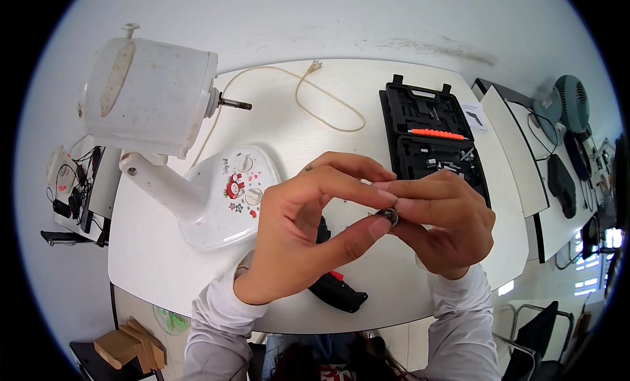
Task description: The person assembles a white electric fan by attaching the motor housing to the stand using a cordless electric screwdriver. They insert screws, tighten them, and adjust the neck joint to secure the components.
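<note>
Raised over the table, my left hand (315,217) and my right hand (446,220) meet at the fingertips. Both pinch a small round metal piece (391,217), which looks like a socket; my fingers cover much of it. Below my hands lies a black power screwdriver (338,292) with a red part, partly hidden by my left hand. To the left stands a white electric fan without its blades: a motor housing (147,95) with a bare metal shaft (235,104), and a base (230,204) with two knobs and stickers.
A black tool case (430,105) lies open at the right, holding metal sockets (449,164) and an orange flexible shaft (436,133). The fan's cord (328,122) curves across the back of the white table (157,269). Beyond the right edge is another table with a grey-green fan (567,102).
</note>
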Tool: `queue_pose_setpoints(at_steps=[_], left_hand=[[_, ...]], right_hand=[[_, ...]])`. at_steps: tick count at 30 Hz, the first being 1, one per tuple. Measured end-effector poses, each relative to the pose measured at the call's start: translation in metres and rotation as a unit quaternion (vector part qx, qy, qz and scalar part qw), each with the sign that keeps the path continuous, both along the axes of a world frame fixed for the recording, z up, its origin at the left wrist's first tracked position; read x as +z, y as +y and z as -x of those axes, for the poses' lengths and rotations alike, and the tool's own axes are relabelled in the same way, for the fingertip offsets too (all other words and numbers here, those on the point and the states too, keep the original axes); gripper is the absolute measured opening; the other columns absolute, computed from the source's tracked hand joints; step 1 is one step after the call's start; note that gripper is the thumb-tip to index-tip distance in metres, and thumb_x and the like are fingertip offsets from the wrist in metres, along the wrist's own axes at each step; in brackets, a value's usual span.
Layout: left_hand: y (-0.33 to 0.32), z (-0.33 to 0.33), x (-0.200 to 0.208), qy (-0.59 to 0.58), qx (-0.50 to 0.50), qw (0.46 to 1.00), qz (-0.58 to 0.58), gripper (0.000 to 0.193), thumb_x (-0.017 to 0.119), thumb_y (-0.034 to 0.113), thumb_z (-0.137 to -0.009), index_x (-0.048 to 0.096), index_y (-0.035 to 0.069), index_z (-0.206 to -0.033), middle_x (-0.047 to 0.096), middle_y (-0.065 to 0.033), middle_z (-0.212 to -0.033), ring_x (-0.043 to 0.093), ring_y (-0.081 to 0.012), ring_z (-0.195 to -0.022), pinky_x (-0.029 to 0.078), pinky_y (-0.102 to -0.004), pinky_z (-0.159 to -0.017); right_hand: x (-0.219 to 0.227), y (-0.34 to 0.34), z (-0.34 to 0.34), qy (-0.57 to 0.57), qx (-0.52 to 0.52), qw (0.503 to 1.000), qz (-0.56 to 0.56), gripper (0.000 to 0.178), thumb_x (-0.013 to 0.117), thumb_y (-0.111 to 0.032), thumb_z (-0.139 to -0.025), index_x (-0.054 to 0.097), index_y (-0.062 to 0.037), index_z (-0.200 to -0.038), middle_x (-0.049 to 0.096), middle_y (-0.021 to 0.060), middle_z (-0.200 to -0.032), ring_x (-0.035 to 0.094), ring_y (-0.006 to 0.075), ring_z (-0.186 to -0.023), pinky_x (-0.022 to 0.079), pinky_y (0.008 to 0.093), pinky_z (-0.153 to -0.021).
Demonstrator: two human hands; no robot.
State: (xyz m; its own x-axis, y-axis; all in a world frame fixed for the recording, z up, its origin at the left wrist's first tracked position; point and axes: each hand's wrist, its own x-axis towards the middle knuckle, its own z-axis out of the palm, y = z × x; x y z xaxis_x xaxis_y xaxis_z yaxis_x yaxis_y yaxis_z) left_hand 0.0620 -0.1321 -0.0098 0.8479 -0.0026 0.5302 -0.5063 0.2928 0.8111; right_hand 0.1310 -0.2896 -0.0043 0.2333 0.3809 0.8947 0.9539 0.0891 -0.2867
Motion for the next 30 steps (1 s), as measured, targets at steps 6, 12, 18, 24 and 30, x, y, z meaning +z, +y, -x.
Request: queue_pose_setpoints(at_steps=[6,12,18,24,30], left_hand=[[-0.007,0.006,0.002,0.11,-0.071,0.983,0.128,0.031,0.056,0.001,-0.085,0.052,0.002,-0.115,0.053,-0.0126,-0.118,0.047,-0.0185,-0.113,0.036,-0.0354,-0.097],[-0.01,0.007,0.004,0.174,-0.091,0.965,0.175,0.041,0.044,0.018,-0.092,0.04,0.001,-0.129,0.048,-0.0128,-0.125,0.045,-0.0205,-0.116,0.034,-0.0355,-0.1],[-0.003,-0.006,-0.012,0.303,-0.226,0.861,0.34,0.05,0.025,0.028,-0.096,0.03,-0.001,-0.137,0.046,-0.0102,-0.129,0.046,-0.0202,-0.115,0.033,-0.0363,-0.101],[-0.007,-0.028,-0.063,0.313,-0.232,0.814,0.432,0.026,0.037,0.016,-0.093,0.049,-0.002,-0.108,0.051,-0.0094,-0.104,0.05,-0.0219,-0.1,0.04,-0.0365,-0.093],[0.021,-0.064,-0.07,0.348,0.062,0.857,0.376,0.027,0.043,0.004,-0.086,0.043,-0.005,-0.112,0.052,-0.0076,-0.097,0.051,-0.0179,-0.086,0.044,-0.0338,-0.088]], right_hand=[[0.001,0.0,-0.003,0.013,-0.011,1.0,-0.003,0.03,0.079,-0.004,-0.064,0.063,-0.0043,-0.089,0.068,0.0102,-0.087,0.063,0.0176,-0.067,0.049,0.0235,-0.054],[0.002,0.003,-0.01,-0.035,-0.057,0.998,-0.003,0.033,0.077,-0.003,-0.06,0.064,-0.0049,-0.09,0.067,0.0072,-0.087,0.062,0.0171,-0.069,0.046,0.0232,-0.054],[0.001,0.005,-0.007,-0.084,-0.102,0.976,0.171,0.031,0.067,-0.005,-0.055,0.066,-0.0096,-0.086,0.061,0.0004,-0.079,0.056,0.0165,-0.07,0.046,0.0252,-0.055],[-0.008,0.007,-0.011,-0.063,-0.137,0.947,0.282,0.031,0.064,-0.003,-0.06,0.064,-0.0088,-0.091,0.057,0.0018,-0.08,0.056,0.0172,-0.071,0.047,0.026,-0.058],[-0.008,0.005,-0.024,0.093,-0.15,0.953,0.246,0.018,0.057,-0.001,-0.082,0.061,-0.0046,-0.099,0.054,0.0079,-0.081,0.052,0.0206,-0.064,0.043,0.0286,-0.058]])
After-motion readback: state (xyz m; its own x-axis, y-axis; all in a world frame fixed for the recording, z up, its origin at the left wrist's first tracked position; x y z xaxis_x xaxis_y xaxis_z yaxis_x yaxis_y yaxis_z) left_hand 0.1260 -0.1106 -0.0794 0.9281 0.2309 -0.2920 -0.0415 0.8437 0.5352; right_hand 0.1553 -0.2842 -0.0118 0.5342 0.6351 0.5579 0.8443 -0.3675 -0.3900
